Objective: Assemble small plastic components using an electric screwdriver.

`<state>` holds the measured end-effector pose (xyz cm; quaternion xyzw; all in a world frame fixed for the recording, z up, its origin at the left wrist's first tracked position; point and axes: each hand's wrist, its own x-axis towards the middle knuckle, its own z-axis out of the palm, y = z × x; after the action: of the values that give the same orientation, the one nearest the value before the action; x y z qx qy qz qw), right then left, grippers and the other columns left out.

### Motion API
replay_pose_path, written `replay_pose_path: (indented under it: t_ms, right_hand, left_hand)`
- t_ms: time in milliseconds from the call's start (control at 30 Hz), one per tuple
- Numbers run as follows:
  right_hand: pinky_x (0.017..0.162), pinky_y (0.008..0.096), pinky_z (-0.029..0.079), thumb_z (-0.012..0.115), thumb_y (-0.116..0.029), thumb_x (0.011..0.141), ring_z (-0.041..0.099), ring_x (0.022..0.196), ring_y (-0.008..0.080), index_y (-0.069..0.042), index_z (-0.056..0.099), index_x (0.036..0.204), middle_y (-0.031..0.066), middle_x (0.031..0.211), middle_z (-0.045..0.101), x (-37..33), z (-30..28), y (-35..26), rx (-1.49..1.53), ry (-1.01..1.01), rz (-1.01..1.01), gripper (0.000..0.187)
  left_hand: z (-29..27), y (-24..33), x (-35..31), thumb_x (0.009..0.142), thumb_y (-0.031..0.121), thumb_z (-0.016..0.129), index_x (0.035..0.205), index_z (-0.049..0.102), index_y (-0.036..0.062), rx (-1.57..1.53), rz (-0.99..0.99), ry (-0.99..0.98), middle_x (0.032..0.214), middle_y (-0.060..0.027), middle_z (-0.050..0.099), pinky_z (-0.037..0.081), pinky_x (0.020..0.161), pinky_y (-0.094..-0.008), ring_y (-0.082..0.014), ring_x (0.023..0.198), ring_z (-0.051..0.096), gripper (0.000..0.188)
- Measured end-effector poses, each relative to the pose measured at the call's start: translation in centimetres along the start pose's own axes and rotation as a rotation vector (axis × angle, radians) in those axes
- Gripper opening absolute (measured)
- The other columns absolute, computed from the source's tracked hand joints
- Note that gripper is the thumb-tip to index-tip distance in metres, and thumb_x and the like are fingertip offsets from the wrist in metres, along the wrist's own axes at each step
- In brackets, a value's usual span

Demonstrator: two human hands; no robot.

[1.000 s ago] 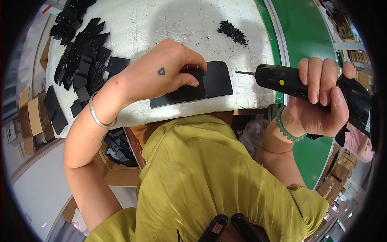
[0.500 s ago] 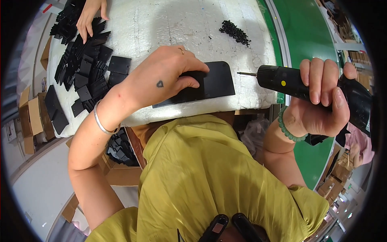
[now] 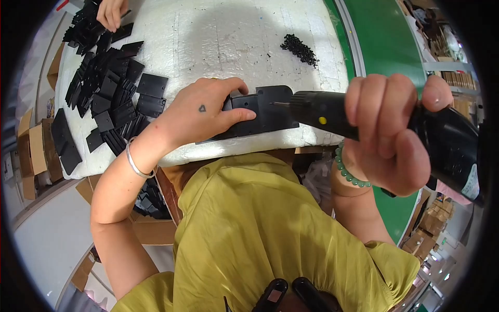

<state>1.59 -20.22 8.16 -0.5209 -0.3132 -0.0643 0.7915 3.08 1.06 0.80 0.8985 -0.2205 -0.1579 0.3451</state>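
Note:
A flat black panel [image 3: 275,120] with rounded corners lies near the front edge of the padded work surface. My left hand [image 3: 210,106] grips it from the left, thumb and forefinger bent over a smaller black plate [image 3: 243,107] on top; its other fingers are hidden. My right hand [image 3: 387,122] is wrapped around a black electric screwdriver [image 3: 325,112] with a yellow dot. Pointing left, the bit's tip is over the panel beside the smaller plate; whether it touches, I cannot tell.
A heap of small black screws [image 3: 300,50] lies at the far right of the white padded surface [image 3: 223,47]. Black plates [image 3: 112,96] pile up along the left. Another person's hand [image 3: 110,14] reaches in at the far left. Beyond the right edge runs a green surface [image 3: 387,47].
The screwdriver in my right hand has moved left, bringing its bit over the panel. My left hand has shifted slightly toward me, uncovering the smaller plate. The other person's hand has drawn back.

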Motion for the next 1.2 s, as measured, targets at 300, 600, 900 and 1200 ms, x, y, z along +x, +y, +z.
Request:
replay_pose_path:
  t_ms: [300,600,900,1200]
  right_hand:
    - [0.056,0.0271,0.037,0.057,-0.006,0.079,0.042,0.053,0.012,-0.012,0.04,0.108,0.0,0.063,0.045,0.4,1.4,1.9,-0.147,-0.196,0.076,0.033]
    - [0.05,0.0268,0.037,0.06,-0.005,0.077,0.041,0.049,0.013,-0.009,0.037,0.096,0.0026,0.059,0.045,0.4,3.0,2.9,-0.264,-0.225,0.077,0.031]
    - [0.05,0.0275,0.039,0.062,-0.003,0.076,0.043,0.047,0.0134,-0.009,0.036,0.089,0.0033,0.058,0.046,0.7,3.6,3.4,-0.305,-0.318,0.126,0.031]
    - [0.051,0.0272,0.039,0.062,-0.001,0.075,0.043,0.048,0.0134,-0.01,0.037,0.089,0.0032,0.059,0.047,1.1,3.6,3.6,-0.241,-0.302,0.163,0.03]
  left_hand:
    - [1.3,-0.5,0.0,0.075,0.032,0.07,0.098,0.061,0.005,-0.158,0.037,0.099,0.072,-0.0159,0.062,0.045,0.069,-0.0402,-0.0328,0.077,0.06,0.036]
    - [1.7,-0.8,0.1,0.075,0.029,0.069,0.096,0.063,0.006,-0.161,-0.041,0.055,0.081,-0.0157,0.065,0.046,0.072,-0.0395,-0.0327,0.083,0.061,0.032]
    - [1.5,-0.7,0.0,0.075,0.028,0.069,0.097,0.064,0.0065,-0.144,-0.066,0.049,0.088,-0.0144,0.066,0.047,0.076,-0.0396,-0.032,0.088,0.061,0.031]
    - [1.8,-1.0,0.0,0.074,0.029,0.069,0.096,0.065,0.007,-0.177,-0.048,0.07,0.087,-0.0139,0.066,0.047,0.076,-0.0394,-0.0315,0.087,0.061,0.032]
